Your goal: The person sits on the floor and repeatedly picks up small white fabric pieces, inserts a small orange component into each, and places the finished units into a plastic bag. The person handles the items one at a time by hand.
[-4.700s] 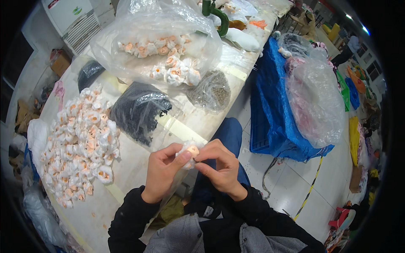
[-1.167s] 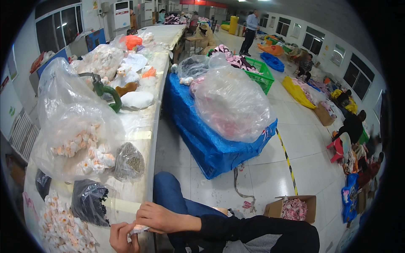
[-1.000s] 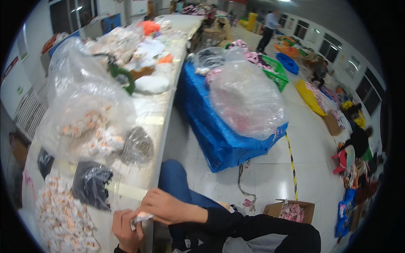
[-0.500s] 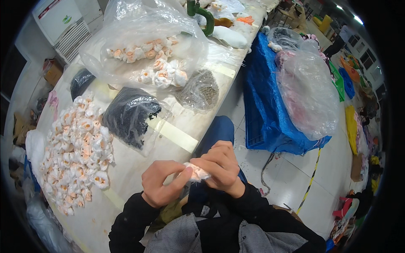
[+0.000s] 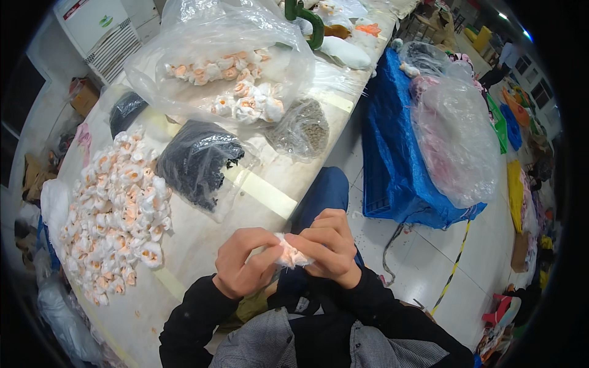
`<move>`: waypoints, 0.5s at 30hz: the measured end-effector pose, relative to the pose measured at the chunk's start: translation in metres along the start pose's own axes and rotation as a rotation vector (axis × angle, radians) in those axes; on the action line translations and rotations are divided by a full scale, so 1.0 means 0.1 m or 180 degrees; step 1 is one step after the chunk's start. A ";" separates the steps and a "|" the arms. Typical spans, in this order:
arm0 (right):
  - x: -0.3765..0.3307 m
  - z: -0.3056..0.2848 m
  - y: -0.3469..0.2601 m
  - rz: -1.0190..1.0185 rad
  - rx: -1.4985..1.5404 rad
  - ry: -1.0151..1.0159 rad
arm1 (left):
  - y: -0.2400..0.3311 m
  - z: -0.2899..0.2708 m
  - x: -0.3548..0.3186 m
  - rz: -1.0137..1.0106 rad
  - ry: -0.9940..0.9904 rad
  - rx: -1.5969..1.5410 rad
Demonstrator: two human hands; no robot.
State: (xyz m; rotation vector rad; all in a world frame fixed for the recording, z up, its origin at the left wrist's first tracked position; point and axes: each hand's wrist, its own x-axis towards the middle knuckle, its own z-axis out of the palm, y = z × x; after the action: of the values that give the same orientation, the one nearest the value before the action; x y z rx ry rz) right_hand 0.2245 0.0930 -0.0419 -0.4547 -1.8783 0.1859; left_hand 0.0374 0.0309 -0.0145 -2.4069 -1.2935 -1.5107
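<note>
Between my two hands, above my lap at the table's edge, is a small white-and-peach fluffy plush piece (image 5: 291,253). My left hand (image 5: 245,262) pinches its left side between thumb and fingers. On its right side my right hand (image 5: 331,248) grips it with curled fingers, which hide part of it. A big pile of similar white-and-peach plush pieces (image 5: 116,214) lies on the table to the left. Nearer the middle sits a clear bag of small black parts (image 5: 199,162), its mouth toward me.
A large clear bag (image 5: 294,61) holding more plush pieces stands farther back on the table (image 5: 215,239). Beside it lies a bag of small brownish-grey parts (image 5: 304,132). A green clamp (image 5: 314,27) grips the far edge. Right of the table stands a blue-covered crate (image 5: 389,159) under a plastic bag.
Both hands keep hold of the plush piece. My left fingers have shifted on it, and more of its peach side shows. The whole view has moved slightly.
</note>
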 end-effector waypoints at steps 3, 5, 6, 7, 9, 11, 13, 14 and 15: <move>0.00 0.00 -0.02 -0.0059 -0.0036 -0.0019 | 0.01 -0.01 -0.01 -0.0021 0.0000 -0.0066; 0.00 -0.01 -0.03 -0.0089 -0.0063 -0.0034 | 0.02 -0.01 -0.02 -0.0043 -0.0002 -0.0099; 0.00 -0.01 -0.04 -0.0104 -0.0073 -0.0043 | 0.03 -0.02 -0.03 -0.0055 -0.0009 -0.0110; 0.00 -0.02 -0.03 -0.0103 -0.0100 -0.0047 | 0.03 -0.02 -0.03 -0.0065 -0.0018 -0.0132; 0.01 -0.02 -0.02 -0.0100 -0.0147 -0.0059 | 0.04 -0.01 -0.02 -0.0066 0.0004 -0.0094; 0.02 -0.03 -0.03 0.0031 -0.0202 -0.0051 | 0.04 -0.03 0.02 -0.0008 -0.0045 -0.0105; 0.02 -0.02 -0.03 0.0133 -0.0202 -0.0045 | 0.02 -0.06 0.06 0.0096 -0.0154 -0.0178; 0.02 -0.01 -0.03 0.0169 -0.0176 -0.0042 | 0.01 -0.05 0.07 0.0133 -0.0170 -0.0172; 0.02 -0.01 -0.02 0.0205 -0.0151 -0.0040 | 0.01 -0.05 0.07 0.0171 -0.0185 -0.0166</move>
State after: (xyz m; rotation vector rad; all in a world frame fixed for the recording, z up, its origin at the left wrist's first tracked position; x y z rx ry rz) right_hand 0.2239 0.0917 -0.0388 -0.5479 -1.8848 0.1877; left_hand 0.0360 0.0330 -0.0060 -2.5140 -1.2034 -1.4899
